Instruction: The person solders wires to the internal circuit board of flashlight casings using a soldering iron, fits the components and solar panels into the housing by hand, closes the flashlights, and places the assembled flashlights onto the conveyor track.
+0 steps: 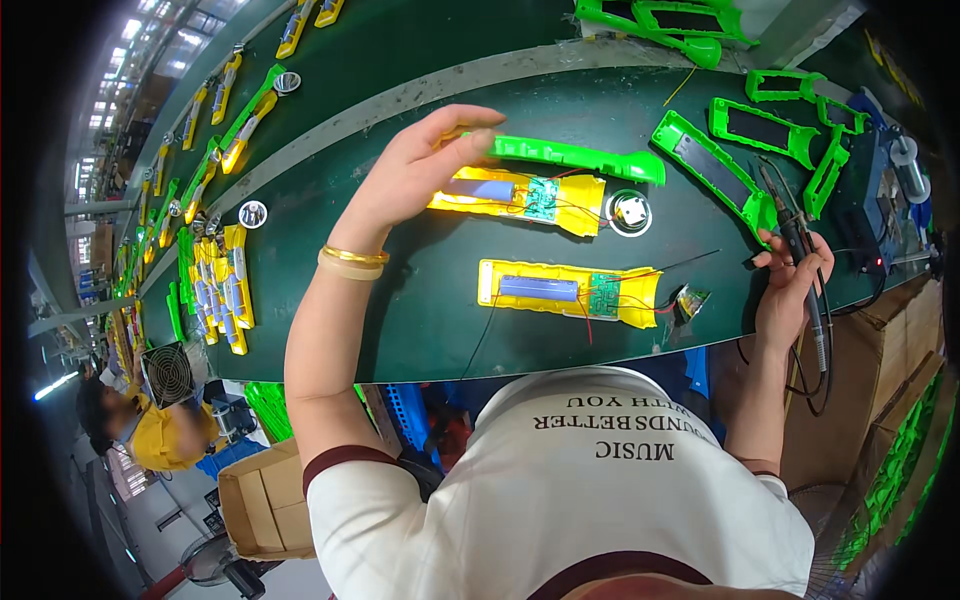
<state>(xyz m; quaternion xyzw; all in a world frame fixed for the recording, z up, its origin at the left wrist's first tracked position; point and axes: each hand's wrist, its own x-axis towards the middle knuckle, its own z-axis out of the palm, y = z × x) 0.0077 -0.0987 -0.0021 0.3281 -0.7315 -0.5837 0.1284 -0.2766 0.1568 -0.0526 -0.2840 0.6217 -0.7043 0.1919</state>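
My left hand (415, 168) curves around the left end of a green half shell (575, 155), thumb and fingers at its edge. Just below lies a yellow half shell (580, 212) holding a blue-violet battery and a green circuit board, wired to a round silver lamp cup (629, 213). My right hand (797, 275) grips a black soldering iron (797, 235) with its tip pointing up and away, fingers close to the end of another green half shell (712, 170). Nearer me, a second yellow half shell (640, 295) lies flat with battery, board and loose wires.
Several green shells (765, 130) lie at the far right beside a dark soldering station (868, 190). Yellow assemblies (235, 250) are clustered at left, near another lamp cup (253, 214). A metal rail (400, 103) curves across the bench. A person in yellow (165, 435) sits at far left.
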